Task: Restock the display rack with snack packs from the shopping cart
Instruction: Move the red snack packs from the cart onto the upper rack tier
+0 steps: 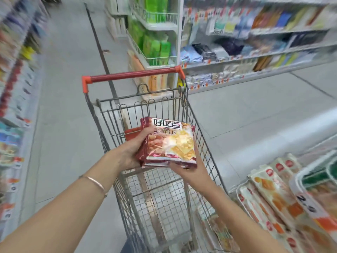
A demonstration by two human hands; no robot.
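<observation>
snack packs [169, 143], a small stack in red wrappers, are held in the middle of the frame, above the wire shopping cart [133, 75]. the left hand [133, 150] grips the stack's left edge, thumb on top and fingers curled beneath. the right hand [191, 173] cups it from below, fingers wrapping up the right edge. something red [130, 135] shows inside the cart behind the left hand. the display rack [308, 203], holding similar packs, sits at lower right.

Green packs [155, 46] are stacked in white wire baskets [160, 61] at upper centre. Folded textiles [206, 52] are shelved upper right. Blurred goods line the left-edge shelf [12, 99]. Grey floor [73, 88] is tiled.
</observation>
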